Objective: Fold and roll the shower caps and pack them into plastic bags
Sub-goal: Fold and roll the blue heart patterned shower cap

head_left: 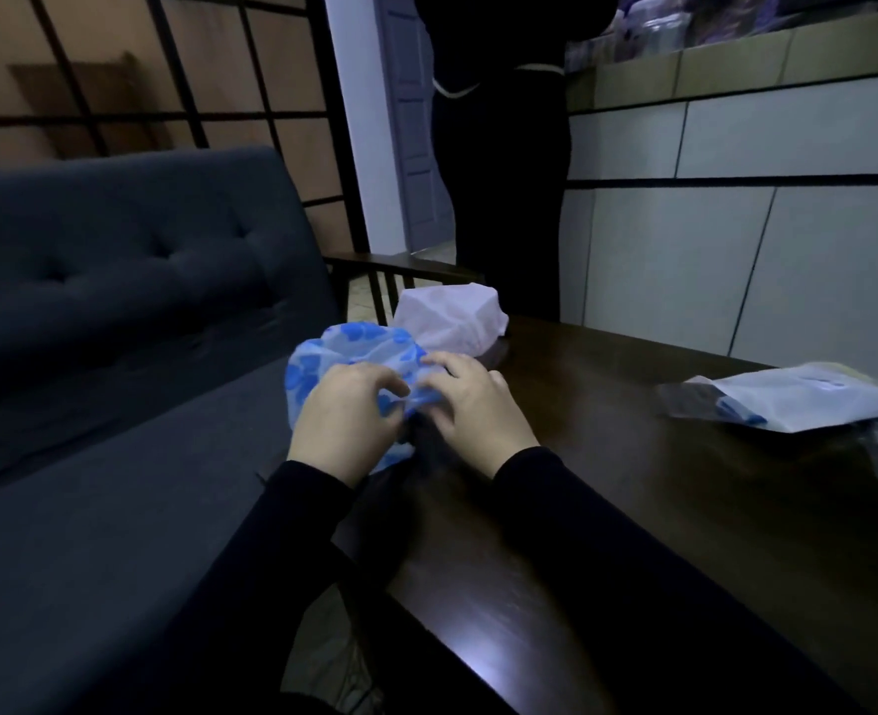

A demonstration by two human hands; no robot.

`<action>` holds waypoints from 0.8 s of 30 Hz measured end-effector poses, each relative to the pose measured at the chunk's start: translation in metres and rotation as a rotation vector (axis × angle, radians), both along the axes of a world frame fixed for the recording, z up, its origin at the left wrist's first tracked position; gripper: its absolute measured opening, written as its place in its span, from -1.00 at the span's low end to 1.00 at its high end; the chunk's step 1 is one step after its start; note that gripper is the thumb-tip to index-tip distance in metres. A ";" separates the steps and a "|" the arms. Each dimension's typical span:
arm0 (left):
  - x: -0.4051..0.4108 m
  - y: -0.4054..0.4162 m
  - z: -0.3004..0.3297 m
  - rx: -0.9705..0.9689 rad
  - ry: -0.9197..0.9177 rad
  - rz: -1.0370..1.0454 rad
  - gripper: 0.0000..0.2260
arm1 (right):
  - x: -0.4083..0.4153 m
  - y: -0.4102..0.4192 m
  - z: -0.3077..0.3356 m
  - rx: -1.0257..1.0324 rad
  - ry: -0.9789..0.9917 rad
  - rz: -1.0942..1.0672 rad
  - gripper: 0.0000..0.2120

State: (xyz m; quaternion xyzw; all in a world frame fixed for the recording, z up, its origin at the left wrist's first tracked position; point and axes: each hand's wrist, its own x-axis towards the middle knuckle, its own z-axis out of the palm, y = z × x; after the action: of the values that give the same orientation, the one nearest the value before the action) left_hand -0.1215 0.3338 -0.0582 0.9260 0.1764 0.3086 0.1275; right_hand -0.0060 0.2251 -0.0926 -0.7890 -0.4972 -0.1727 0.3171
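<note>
Blue shower cap, table's left edge: left hand and right hand are pinching it; slick film risks slipping, undoing the fold.

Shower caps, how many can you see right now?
2: a blue flower-print plastic shower cap gripped by both hands at the dark wooden table's left edge, and a pale pink one behind it. The packets at right may hide more.

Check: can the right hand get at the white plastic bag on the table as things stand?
Probably yes. The white plastic bag lies flat on the dark table with bare tabletop between it and the right hand, but that hand is busy pinching the blue shower cap.
</note>
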 end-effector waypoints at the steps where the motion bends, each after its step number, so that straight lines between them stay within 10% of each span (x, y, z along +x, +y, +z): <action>1: 0.000 0.000 0.000 -0.001 -0.020 -0.001 -0.89 | 0.002 -0.001 -0.001 0.019 0.000 0.004 -0.78; 10: 0.005 -0.020 0.018 0.179 -0.221 0.001 -0.83 | 0.010 -0.048 0.023 0.500 0.159 -0.039 -0.81; 18: 0.009 -0.072 0.046 -0.111 -0.549 -0.168 -0.74 | 0.003 -0.122 0.072 0.602 0.205 -0.077 -0.49; 24: 0.027 -0.117 0.048 -0.492 -0.445 -0.565 -0.64 | 0.011 -0.195 0.095 0.678 0.656 -0.100 -0.48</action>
State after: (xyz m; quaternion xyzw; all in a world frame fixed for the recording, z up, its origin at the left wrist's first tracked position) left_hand -0.0949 0.2172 -0.0104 0.7910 -0.0473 0.4023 0.4586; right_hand 0.0055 0.0302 0.0027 -0.6767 -0.2476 -0.0820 0.6885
